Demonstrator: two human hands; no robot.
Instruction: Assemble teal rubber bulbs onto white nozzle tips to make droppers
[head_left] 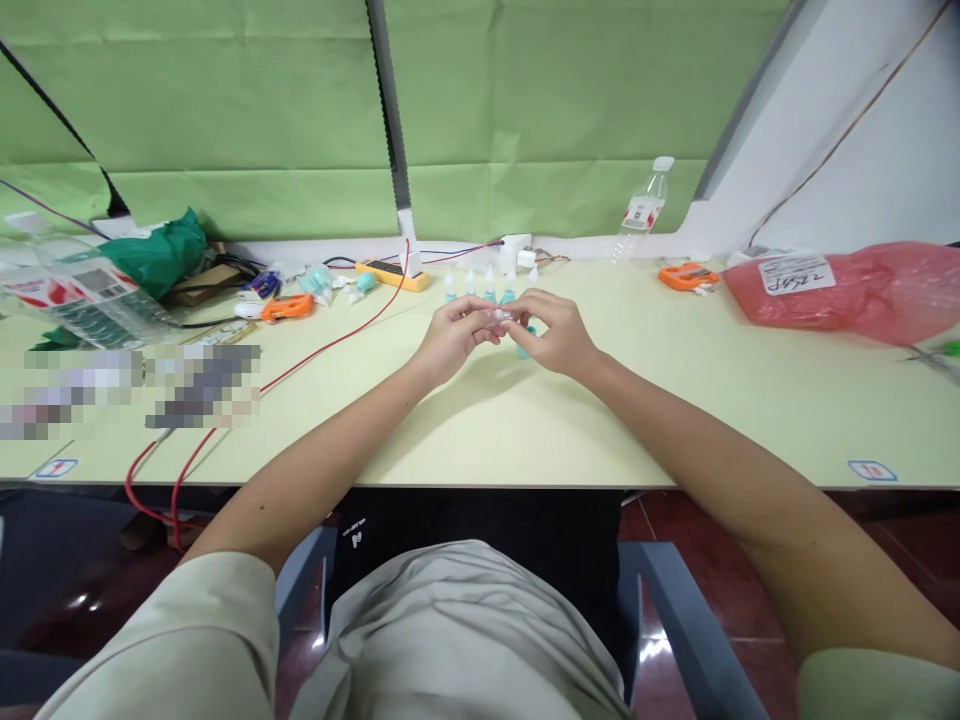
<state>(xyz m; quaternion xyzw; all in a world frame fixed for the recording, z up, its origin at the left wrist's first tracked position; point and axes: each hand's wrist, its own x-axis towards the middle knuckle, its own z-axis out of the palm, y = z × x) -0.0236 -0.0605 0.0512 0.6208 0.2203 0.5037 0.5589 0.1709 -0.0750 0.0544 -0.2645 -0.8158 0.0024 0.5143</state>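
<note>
My left hand (pixel 452 338) and my right hand (pixel 553 328) meet above the middle of the table. Between their pinched fingertips is a small clear and whitish piece (pixel 498 316), too small to name and partly covered by the fingers. Just beyond the hands stand several small teal bottles (pixel 490 290) with pointed white tips, in a row and partly hidden by the fingers. Something teal (pixel 524 345) shows below my right hand's fingers; whether the hand touches it I cannot tell.
At left lie a clear water bottle (pixel 90 295), a green bag (pixel 165 250), orange clippers-like tool (pixel 288 307), teal items in clear wrap (pixel 318 283) and a red cable (pixel 330 346). A yellow meter (pixel 393 275), another bottle (pixel 642 212), orange tool (pixel 688 276) and red bag (pixel 840 295) line the back and right.
</note>
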